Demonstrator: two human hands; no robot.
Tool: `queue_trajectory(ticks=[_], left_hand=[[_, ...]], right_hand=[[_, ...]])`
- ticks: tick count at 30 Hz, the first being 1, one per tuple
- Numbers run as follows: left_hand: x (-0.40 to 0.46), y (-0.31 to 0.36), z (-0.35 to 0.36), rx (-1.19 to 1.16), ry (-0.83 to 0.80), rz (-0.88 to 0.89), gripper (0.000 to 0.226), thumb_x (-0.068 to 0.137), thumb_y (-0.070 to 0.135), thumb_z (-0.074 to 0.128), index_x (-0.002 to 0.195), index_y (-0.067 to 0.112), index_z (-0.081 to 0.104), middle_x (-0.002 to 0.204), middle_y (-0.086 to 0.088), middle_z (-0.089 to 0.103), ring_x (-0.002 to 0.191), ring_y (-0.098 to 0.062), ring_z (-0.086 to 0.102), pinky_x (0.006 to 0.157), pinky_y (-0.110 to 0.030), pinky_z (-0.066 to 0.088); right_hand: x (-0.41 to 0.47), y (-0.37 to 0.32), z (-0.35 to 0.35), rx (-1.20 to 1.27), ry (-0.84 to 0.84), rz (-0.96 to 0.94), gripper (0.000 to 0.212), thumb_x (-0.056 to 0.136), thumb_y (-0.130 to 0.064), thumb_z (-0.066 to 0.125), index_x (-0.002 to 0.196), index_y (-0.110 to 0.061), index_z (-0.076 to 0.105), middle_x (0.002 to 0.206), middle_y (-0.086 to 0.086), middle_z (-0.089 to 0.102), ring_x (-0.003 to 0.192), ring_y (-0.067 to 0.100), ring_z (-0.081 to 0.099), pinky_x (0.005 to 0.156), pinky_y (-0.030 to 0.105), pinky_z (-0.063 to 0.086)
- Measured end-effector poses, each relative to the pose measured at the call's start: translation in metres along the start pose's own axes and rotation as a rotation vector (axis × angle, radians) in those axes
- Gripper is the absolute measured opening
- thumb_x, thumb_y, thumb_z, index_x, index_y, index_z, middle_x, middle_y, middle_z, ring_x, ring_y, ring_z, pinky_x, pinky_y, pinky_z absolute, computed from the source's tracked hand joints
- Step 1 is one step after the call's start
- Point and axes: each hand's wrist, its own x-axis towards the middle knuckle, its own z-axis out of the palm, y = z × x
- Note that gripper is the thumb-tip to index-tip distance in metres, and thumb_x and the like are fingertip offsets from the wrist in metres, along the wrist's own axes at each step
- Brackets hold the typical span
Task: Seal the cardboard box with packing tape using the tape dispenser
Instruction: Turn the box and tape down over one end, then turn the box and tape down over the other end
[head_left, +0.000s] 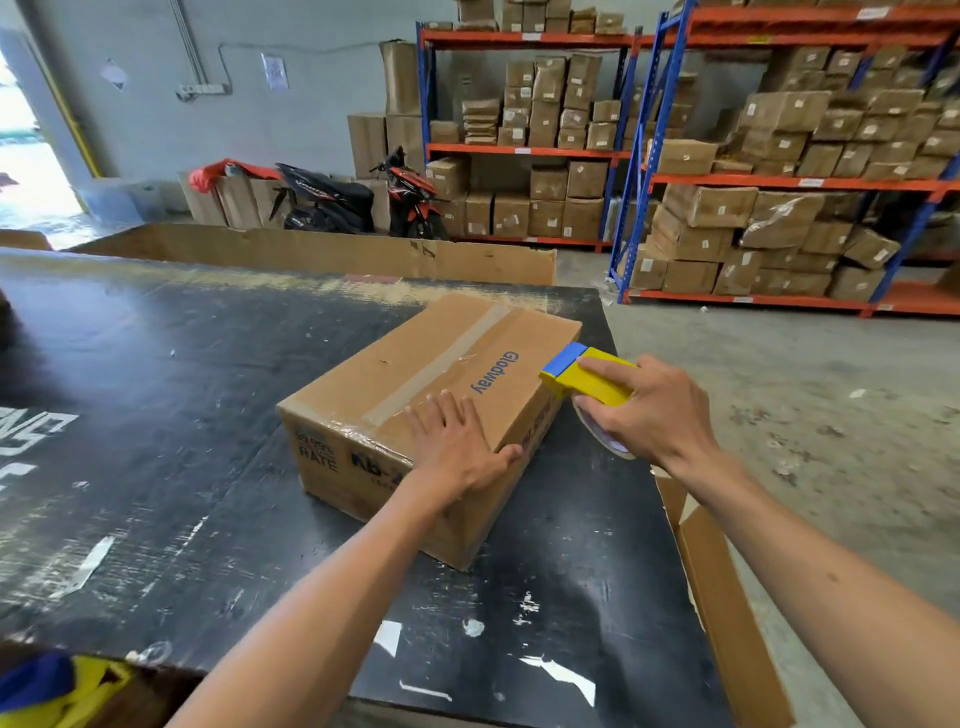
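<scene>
A closed cardboard box (395, 374) printed "Glodway" lies on the black table (156, 389). A strip of tape (441, 358) runs along its top seam. My left hand (457, 447) presses flat on the near right corner of the box top, fingers spread, thumb over the edge. My right hand (654, 410) grips a yellow and blue tape dispenser (587, 376) with a tape roll (608, 441) under it. The dispenser's blue head touches the box's right side near the top edge.
Flattened cardboard (727, 597) leans at the table's right edge, and a long cardboard sheet (322, 249) stands behind the table. Blue and orange racks (779, 182) full of boxes line the back. Two motorbikes (363, 200) are parked by the wall. A second yellow dispenser (57, 686) sits bottom left.
</scene>
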Motion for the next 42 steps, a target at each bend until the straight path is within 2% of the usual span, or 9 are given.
queue_trajectory(ticks=[7,12,18,24,27,31,33,36,42], left_hand=[[-0.004,-0.04,-0.018,-0.053,-0.123,0.194,0.093,0.09,0.06,0.052,0.159,0.017,0.007,0.167,-0.011,-0.002,0.151,-0.04,-0.006,0.122,-0.049,-0.001],[-0.02,-0.113,-0.062,-0.135,-0.376,0.284,0.103,0.079,0.042,0.076,0.158,0.036,0.01,0.166,0.014,0.001,0.153,-0.016,-0.001,0.122,-0.048,0.001],[-0.01,-0.062,-0.029,0.037,-0.167,0.178,0.147,0.054,0.097,0.049,0.153,0.018,-0.025,0.158,-0.017,-0.028,0.148,-0.039,-0.018,0.118,-0.062,-0.007],[0.009,-0.046,-0.001,0.176,-0.042,0.3,0.119,0.068,0.091,0.043,0.159,0.024,0.004,0.167,-0.012,0.0,0.151,-0.043,-0.001,0.12,-0.061,0.003],[0.029,-0.082,-0.018,0.14,-0.134,0.389,0.119,0.063,0.094,0.037,0.158,0.031,0.003,0.167,-0.004,-0.002,0.152,-0.039,-0.003,0.121,-0.051,-0.001],[0.063,-0.111,-0.057,0.48,-0.289,0.343,0.111,0.08,0.068,0.064,0.157,0.035,-0.008,0.167,0.001,-0.007,0.153,-0.032,-0.006,0.118,-0.061,-0.006],[0.064,-0.088,-0.065,0.556,-0.295,0.214,0.127,0.07,0.078,0.066,0.158,0.027,-0.01,0.166,-0.012,-0.009,0.151,-0.039,-0.009,0.118,-0.061,-0.006],[0.049,-0.019,-0.049,0.281,-0.259,0.234,0.152,0.043,0.107,0.036,0.158,0.015,-0.005,0.164,-0.023,-0.004,0.151,-0.043,-0.001,0.119,-0.063,0.0],[0.026,0.103,0.013,-0.046,-0.085,0.143,0.119,0.078,0.09,0.021,0.156,0.005,-0.008,0.16,-0.032,-0.014,0.147,-0.05,-0.015,0.116,-0.065,-0.01]], right_hand=[[0.003,-0.019,0.011,0.085,-0.02,0.075,0.046,0.078,-0.058,0.071,0.123,-0.053,0.064,0.08,-0.003,0.056,0.079,0.023,0.057,0.065,0.03,0.039],[0.001,-0.017,0.007,0.22,-0.021,0.129,0.047,0.075,-0.06,0.072,0.121,-0.053,0.065,0.092,-0.004,0.069,0.088,0.022,0.063,0.073,0.035,0.051],[0.011,-0.024,0.004,0.44,0.02,0.26,0.049,0.068,-0.064,0.074,0.115,-0.054,0.067,0.103,-0.005,0.075,0.091,0.015,0.066,0.08,0.04,0.056],[0.007,-0.024,0.0,0.441,0.012,0.253,0.048,0.071,-0.06,0.076,0.117,-0.051,0.068,0.105,-0.004,0.076,0.094,0.014,0.066,0.081,0.042,0.057],[0.004,-0.025,-0.004,0.46,0.017,0.274,0.046,0.073,-0.054,0.078,0.118,-0.046,0.07,0.109,-0.006,0.076,0.095,0.014,0.066,0.082,0.04,0.057],[-0.001,-0.027,-0.012,0.465,0.014,0.299,0.045,0.075,-0.05,0.08,0.119,-0.042,0.071,0.113,-0.008,0.075,0.098,0.014,0.066,0.084,0.038,0.057],[-0.002,-0.025,-0.015,0.472,0.028,0.317,0.046,0.074,-0.052,0.079,0.118,-0.044,0.071,0.113,-0.009,0.075,0.099,0.013,0.066,0.085,0.04,0.057],[0.002,-0.024,-0.018,0.461,0.053,0.33,0.048,0.073,-0.056,0.078,0.119,-0.046,0.07,0.114,-0.01,0.074,0.1,0.013,0.066,0.086,0.042,0.057],[0.009,-0.028,-0.025,0.339,0.092,0.299,0.052,0.068,-0.065,0.07,0.119,-0.053,0.066,0.115,-0.008,0.075,0.101,0.016,0.066,0.087,0.04,0.056]])
